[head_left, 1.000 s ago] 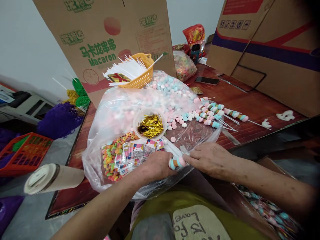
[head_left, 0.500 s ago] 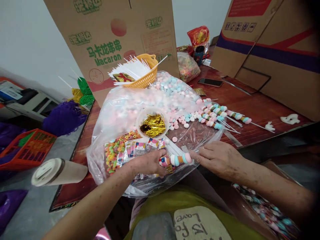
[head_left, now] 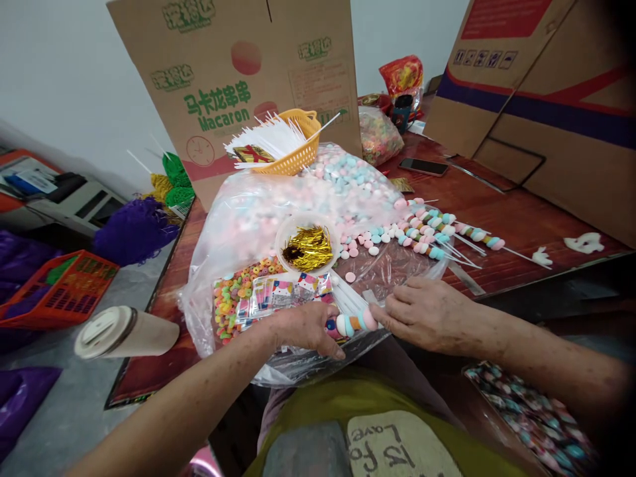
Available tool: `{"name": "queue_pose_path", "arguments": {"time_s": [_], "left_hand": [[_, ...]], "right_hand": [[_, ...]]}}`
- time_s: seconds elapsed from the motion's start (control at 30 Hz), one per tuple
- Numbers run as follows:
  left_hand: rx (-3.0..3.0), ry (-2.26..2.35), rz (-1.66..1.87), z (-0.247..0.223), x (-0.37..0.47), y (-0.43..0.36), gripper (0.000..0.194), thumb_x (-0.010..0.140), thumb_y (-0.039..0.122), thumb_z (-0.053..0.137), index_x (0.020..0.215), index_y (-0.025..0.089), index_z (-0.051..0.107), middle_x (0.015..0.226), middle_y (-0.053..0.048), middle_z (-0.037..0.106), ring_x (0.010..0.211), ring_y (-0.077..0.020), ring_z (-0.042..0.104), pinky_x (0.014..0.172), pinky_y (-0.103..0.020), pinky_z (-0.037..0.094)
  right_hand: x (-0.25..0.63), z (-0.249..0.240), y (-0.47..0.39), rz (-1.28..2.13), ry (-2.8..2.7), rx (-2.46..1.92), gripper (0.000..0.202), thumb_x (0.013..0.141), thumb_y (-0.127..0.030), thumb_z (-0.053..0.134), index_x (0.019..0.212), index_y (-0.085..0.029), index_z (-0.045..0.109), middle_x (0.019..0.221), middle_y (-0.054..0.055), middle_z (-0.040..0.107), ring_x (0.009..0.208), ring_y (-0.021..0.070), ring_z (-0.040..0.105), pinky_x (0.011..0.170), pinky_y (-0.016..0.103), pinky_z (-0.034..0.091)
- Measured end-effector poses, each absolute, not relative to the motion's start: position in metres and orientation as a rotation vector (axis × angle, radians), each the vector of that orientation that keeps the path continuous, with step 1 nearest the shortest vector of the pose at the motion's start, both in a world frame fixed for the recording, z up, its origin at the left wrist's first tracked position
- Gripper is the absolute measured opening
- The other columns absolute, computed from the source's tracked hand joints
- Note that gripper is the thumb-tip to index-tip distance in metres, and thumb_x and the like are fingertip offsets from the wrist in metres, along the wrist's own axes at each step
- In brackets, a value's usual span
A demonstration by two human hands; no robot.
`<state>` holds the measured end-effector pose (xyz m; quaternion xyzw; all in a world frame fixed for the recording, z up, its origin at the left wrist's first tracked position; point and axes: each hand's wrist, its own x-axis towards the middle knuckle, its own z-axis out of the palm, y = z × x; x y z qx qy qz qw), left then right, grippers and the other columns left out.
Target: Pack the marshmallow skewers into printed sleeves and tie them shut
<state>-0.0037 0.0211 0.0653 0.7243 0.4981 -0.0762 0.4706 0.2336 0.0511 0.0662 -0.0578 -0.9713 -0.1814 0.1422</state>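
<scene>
A marshmallow skewer (head_left: 356,323) in pink, white, blue and brown lies level between my hands, above the near edge of the clear plastic sheet. My left hand (head_left: 305,329) is closed around its left end, where a small printed piece shows at the fingers. At the pink right end, my right hand (head_left: 422,315) pinches with curled fingers; the stick there is hidden. Just behind my left hand lie printed packets (head_left: 278,295) and colourful ring candies (head_left: 231,301). White sticks (head_left: 350,295) rest behind the skewer. A round tub (head_left: 279,232) holds gold tinsel ties (head_left: 311,248).
Loose pastel marshmallows (head_left: 342,165) fill a plastic bag at the back. A yellow basket (head_left: 298,158) of white sticks stands there. Finished skewers (head_left: 430,232) lie right. Cardboard boxes (head_left: 233,73) rise behind. A lidded cup (head_left: 149,333) lies left; a phone (head_left: 423,166) is back right.
My view has shifted slightly, moving the table rightward in the picture. The skewer and my right hand have moved a little left against the table. My left thumb reaches further out below the skewer.
</scene>
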Motion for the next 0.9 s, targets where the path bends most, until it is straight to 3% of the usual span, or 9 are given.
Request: {"name": "queue_pose_path", "arguments": {"time_s": [0.23,0.4,0.6,0.73,0.9], "left_hand": [[1.941,1.435,-0.261,0.051,0.012,0.018,0.044,0.06,0.044,0.069,0.095,0.02,0.059,0.09,-0.003,0.065,0.079,-0.0221,0.06,0.065,-0.027,0.043],[1.875,1.142,-0.104,0.068,-0.011,0.023,0.066,0.053,0.044,0.077,0.111,0.02,0.054,0.105,-0.003,0.063,0.094,-0.0221,0.058,0.079,-0.027,0.044],[1.723,1.046,-0.226,0.077,-0.03,0.027,0.029,0.059,0.037,0.074,0.082,0.022,0.064,0.068,0.006,0.061,0.064,-0.0131,0.055,0.06,-0.021,0.042],[1.834,1.398,-0.152,0.072,-0.019,0.018,0.032,0.062,0.036,0.07,0.089,0.021,0.061,0.077,0.001,0.064,0.069,-0.0166,0.058,0.058,-0.023,0.041],[2.238,1.673,-0.239,0.061,-0.007,0.009,0.034,0.071,0.045,0.062,0.092,0.019,0.058,0.078,-0.005,0.065,0.076,-0.0249,0.06,0.072,-0.033,0.042]], "right_hand": [[0.214,0.052,0.043,-0.369,-2.899,-0.375,0.015,0.084,-0.012,0.047,0.092,-0.013,0.059,0.063,0.003,0.059,0.054,0.013,0.048,0.05,0.029,0.019],[0.222,0.049,0.049,-0.438,-2.793,-0.336,0.018,0.085,-0.014,0.047,0.099,-0.013,0.058,0.066,0.003,0.06,0.056,0.0142,0.048,0.052,0.03,0.022],[0.23,0.055,0.05,-0.495,-2.65,-0.223,0.02,0.086,-0.01,0.043,0.1,-0.011,0.058,0.066,0.003,0.06,0.058,0.013,0.047,0.053,0.029,0.026],[0.232,0.053,0.047,-0.407,-2.762,-0.368,0.021,0.079,-0.005,0.045,0.094,-0.012,0.059,0.063,0.001,0.058,0.055,0.0129,0.047,0.051,0.029,0.024],[0.232,0.051,0.046,-0.151,-2.891,-0.579,0.025,0.077,-0.003,0.045,0.091,-0.017,0.06,0.064,0.0,0.059,0.052,0.0114,0.048,0.048,0.028,0.019]]}}
